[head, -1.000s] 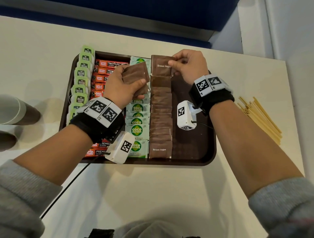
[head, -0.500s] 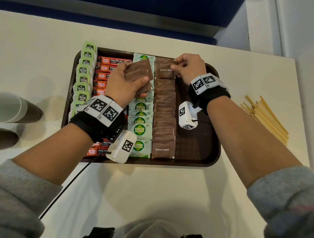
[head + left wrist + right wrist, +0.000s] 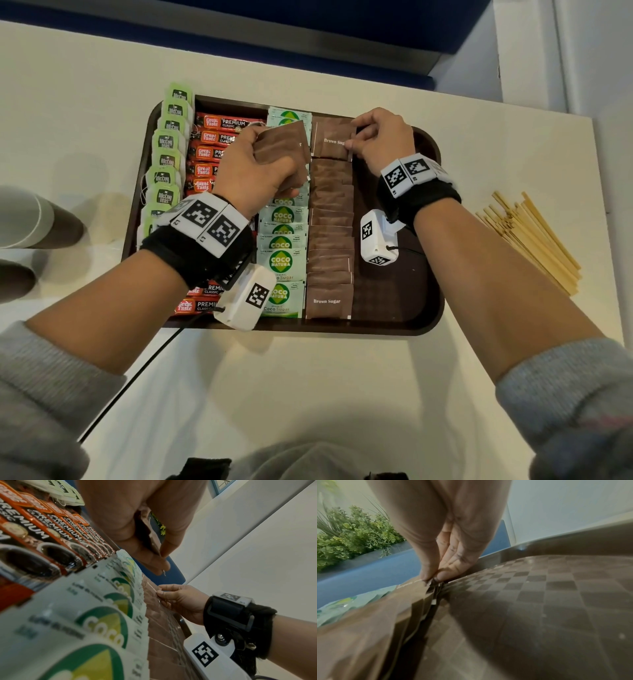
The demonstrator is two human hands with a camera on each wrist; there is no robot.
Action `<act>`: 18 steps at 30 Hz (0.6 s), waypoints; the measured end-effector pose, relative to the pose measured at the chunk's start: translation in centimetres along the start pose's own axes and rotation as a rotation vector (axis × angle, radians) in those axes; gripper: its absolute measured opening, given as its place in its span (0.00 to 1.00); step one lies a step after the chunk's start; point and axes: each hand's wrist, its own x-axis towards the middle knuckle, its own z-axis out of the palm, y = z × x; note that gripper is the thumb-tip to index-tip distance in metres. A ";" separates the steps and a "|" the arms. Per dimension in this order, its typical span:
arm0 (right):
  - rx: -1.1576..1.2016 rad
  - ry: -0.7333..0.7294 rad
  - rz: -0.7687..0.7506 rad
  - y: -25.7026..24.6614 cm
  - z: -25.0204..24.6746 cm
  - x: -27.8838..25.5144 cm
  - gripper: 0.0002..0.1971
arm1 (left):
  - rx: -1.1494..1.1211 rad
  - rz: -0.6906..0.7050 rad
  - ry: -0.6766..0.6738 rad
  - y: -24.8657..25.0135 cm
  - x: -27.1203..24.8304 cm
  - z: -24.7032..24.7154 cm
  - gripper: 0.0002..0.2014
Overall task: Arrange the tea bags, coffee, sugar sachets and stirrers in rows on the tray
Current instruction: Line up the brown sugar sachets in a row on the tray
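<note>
Left hand (image 3: 253, 171) grip curled round brown sachet stack (image 3: 282, 150); right hand (image 3: 382, 137) grip pinching top row sachet (image 3: 330, 140) edge.

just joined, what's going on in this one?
A person is filling a brown tray with rows. The right hand pinches the far brown sugar sachet at the end of its row; the left hand holds a stack of brown sachets. Tea bags, coffee sticks and coco sugar are lined up. The stirrers lie on the table.
</note>
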 end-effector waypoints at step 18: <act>0.145 -0.196 -0.160 -2.0 -1.1 -3.1 0.07 | -0.016 0.018 -0.052 -0.4 -0.6 0.4 0.21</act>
